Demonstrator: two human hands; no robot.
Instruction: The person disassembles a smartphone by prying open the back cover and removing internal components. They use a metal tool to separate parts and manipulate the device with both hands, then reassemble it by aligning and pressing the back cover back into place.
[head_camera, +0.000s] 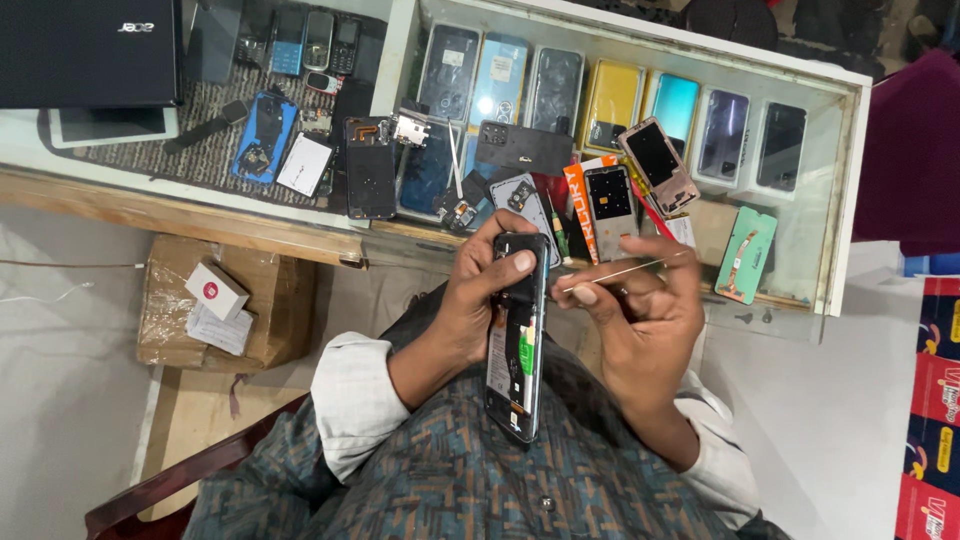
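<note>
My left hand (478, 290) grips an opened phone (517, 340) upright over my lap, thumb pressed on its top end; the back is off, showing a green board and orange strip inside. My right hand (640, 310) pinches a thin metal tool (625, 270), a fine pin or tweezer, whose tip points at the phone's right edge near the top. The two hands almost touch beside the phone.
A glass-topped counter (850, 150) displays several phones in a row. On it lie loose phone parts, back covers (265, 135), a pink frame (660, 165), a green case (745, 255). A dark laptop (90, 50) sits far left; cardboard boxes (215, 305) stand below.
</note>
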